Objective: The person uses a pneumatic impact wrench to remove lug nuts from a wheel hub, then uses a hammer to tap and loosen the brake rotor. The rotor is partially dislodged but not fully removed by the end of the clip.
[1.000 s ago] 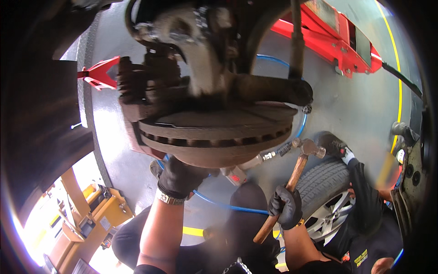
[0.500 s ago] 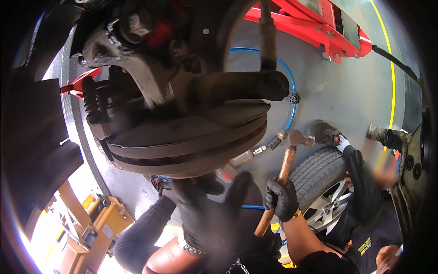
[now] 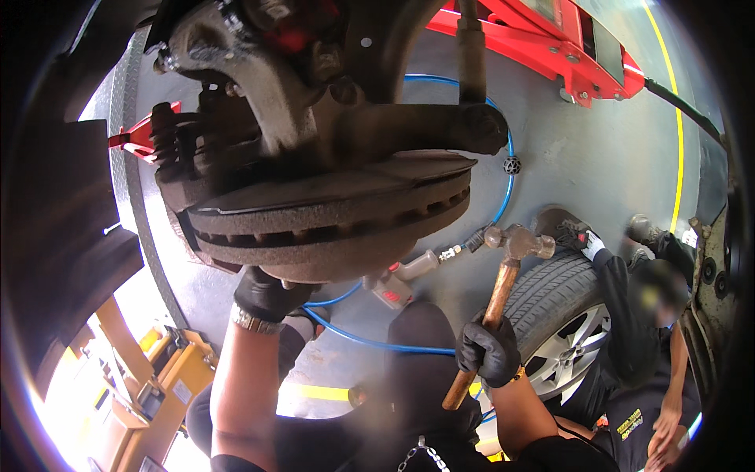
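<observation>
A rusty vented brake disc hangs under dark suspension parts. Against its lower left side is my left hand, in a black glove, closed on the disc's underside; its fingertips are partly hidden. My right hand, gloved in black too, is wrapped round the wooden handle of a ball-peen hammer. The hammer's head is up, to the right of the disc and apart from it.
On the floor lie an air impact tool and its blue hose. A wheel with tyre is at right, beside a crouching person. A red jack stands far right, a yellow-brown tool cart at left.
My left hand has moved left and come up against the disc's underside. The disc appears slightly higher in view. The hammer stays in my right hand, nearly still.
</observation>
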The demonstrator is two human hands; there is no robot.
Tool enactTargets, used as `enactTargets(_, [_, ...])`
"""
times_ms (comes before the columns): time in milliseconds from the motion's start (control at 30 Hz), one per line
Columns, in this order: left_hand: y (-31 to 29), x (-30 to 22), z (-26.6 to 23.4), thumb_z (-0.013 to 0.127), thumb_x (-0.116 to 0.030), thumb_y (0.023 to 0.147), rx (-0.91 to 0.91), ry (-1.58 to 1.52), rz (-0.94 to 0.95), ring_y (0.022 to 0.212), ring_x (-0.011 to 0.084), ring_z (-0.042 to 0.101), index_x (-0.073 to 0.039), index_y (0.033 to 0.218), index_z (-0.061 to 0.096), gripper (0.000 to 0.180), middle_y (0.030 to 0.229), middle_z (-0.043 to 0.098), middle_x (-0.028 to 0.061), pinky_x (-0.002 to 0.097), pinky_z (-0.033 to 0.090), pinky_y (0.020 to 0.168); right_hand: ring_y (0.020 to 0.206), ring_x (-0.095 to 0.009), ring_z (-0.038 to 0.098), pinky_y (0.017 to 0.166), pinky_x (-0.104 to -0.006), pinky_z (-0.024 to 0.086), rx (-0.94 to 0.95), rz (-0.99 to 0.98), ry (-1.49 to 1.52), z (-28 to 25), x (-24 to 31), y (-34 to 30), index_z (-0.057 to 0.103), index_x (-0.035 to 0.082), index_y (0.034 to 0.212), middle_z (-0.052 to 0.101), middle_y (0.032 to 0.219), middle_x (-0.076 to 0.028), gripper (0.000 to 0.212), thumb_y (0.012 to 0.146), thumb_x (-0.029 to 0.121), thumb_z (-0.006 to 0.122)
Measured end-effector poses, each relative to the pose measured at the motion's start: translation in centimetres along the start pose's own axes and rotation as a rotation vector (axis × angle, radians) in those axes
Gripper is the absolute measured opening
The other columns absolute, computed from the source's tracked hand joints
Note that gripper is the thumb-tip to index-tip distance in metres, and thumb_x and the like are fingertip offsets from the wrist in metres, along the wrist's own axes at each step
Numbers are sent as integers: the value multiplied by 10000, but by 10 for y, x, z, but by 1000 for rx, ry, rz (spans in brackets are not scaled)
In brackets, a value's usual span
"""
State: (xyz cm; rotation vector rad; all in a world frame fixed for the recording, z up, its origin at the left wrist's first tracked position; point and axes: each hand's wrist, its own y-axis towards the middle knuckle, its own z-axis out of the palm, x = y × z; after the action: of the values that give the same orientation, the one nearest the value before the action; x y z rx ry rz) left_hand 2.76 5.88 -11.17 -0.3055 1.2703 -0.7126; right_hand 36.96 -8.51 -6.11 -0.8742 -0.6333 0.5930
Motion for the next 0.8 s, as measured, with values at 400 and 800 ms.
enactTargets(400, [11,-22,22,639,-196,999,-12,1181,483,1120,208,634,-128,1378,578,390,1280,643,97,353,555,932,410,-161,430,401,-333,394,167,-179,5,8,-2,12,505,111,911,459,570,-63,124,989,19,532])
enactTargets(800, [-40,-66,65,698,-228,971,-182,519,209,781,116,614,-109,1277,641,333,969,681,44,317,541,755,438,-133,394,427,-305,356,66,-536,158,53,24,53,446,108,766,419,569,-44,328,1058,256,474])
